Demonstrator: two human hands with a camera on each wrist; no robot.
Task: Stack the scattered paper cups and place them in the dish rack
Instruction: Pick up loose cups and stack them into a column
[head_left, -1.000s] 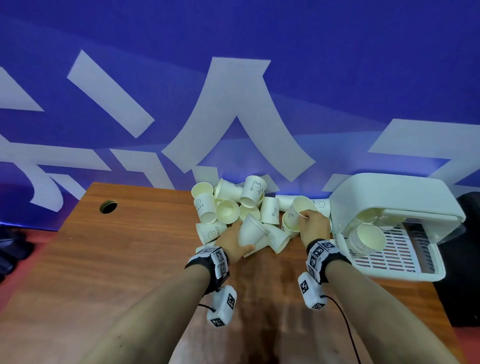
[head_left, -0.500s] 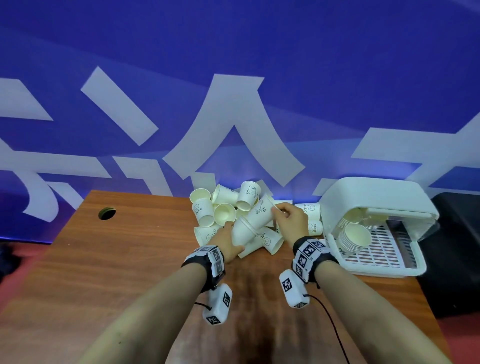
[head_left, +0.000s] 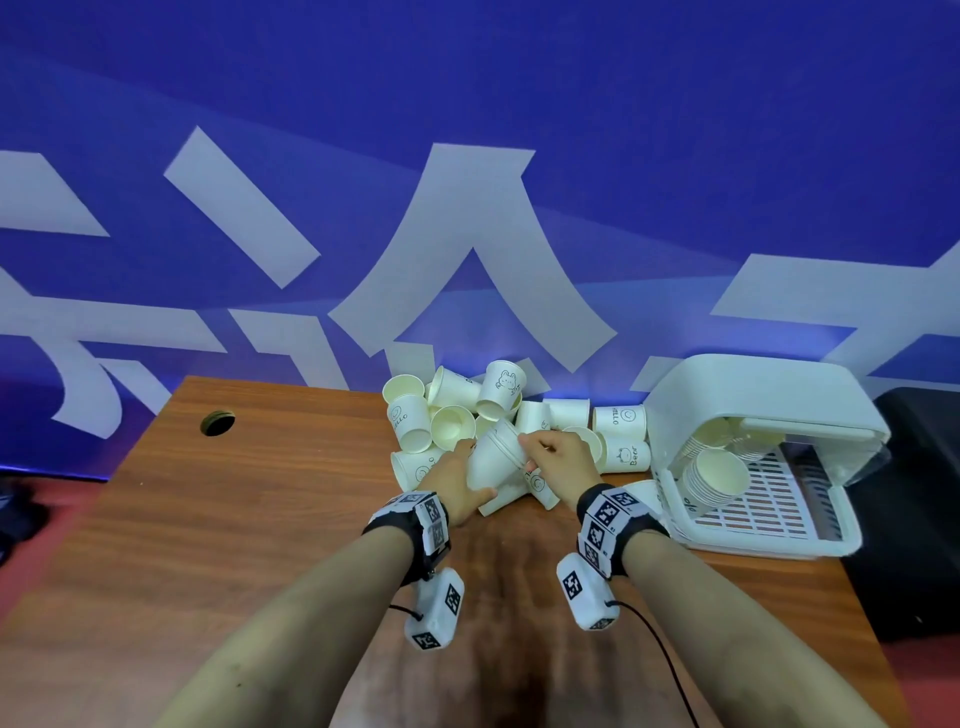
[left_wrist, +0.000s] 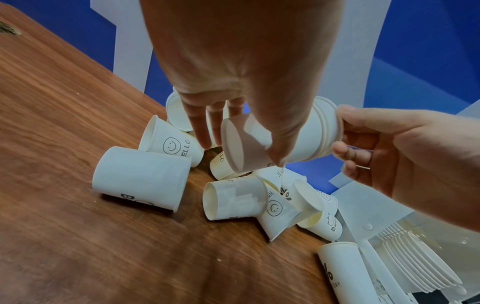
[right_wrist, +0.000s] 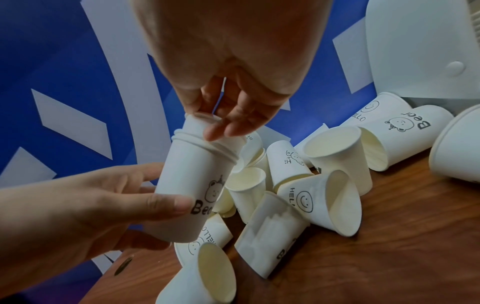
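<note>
My left hand (head_left: 462, 480) grips a short stack of nested white paper cups (head_left: 493, 460), held tilted above the table with its mouth up and to the right. In the right wrist view the stack (right_wrist: 192, 185) shows a bear print. My right hand (head_left: 545, 452) pinches the rim of the top cup (right_wrist: 200, 121), which sits nested in the stack's mouth. Below and behind the hands, several loose cups (head_left: 452, 415) lie tumbled in a pile. The white dish rack (head_left: 831, 535) stands to the right, its lid raised, with a row of stacked cups (head_left: 719, 473) lying inside.
The wooden table (head_left: 260, 519) has a round cable hole (head_left: 217, 422) at its far left. A blue wall with white shapes rises right behind the pile. A black object (head_left: 919, 519) sits beyond the rack on the right. One cup (left_wrist: 340, 273) lies against the rack's front.
My right hand lifted a cup from the pile near the rack, carried it left and slid it into the stack in my left hand. The left hand has raised the stack slightly.
</note>
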